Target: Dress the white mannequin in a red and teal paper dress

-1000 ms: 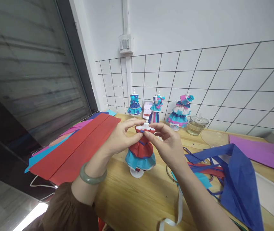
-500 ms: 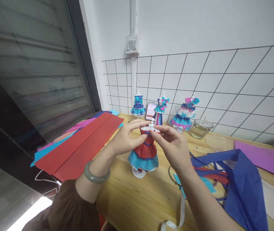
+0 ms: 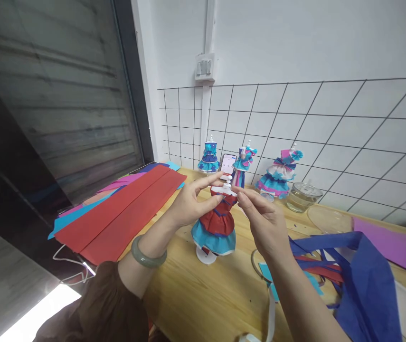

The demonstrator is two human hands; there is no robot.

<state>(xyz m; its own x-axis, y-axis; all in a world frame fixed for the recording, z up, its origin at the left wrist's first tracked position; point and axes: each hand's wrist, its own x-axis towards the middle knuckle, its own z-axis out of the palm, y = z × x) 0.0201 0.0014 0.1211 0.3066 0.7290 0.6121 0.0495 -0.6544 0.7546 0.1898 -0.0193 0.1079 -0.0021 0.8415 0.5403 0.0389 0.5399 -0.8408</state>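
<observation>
In front of me stands a small white dress form on a round base. It wears a doll-sized dress with a red bodice, a puffed red tier trimmed in blue and a light-blue frill below. My left hand grips the form's left shoulder, fingers behind it and thumb on the bodice front. My right hand is closed in a pinch beside the right shoulder, its fingertips at the bodice's top edge. What those fingertips hold, if anything, is too small to make out.
Three dressed forms, including a blue one, line the back near a propped phone. A lidded glass container stands right of them. Red fabric lies left. Blue fabric, scraps and white ribbon lie right.
My right hand has drawn back from the bodice's front middle to its right shoulder edge. My left hand stays on the form. The view has shifted slightly.
</observation>
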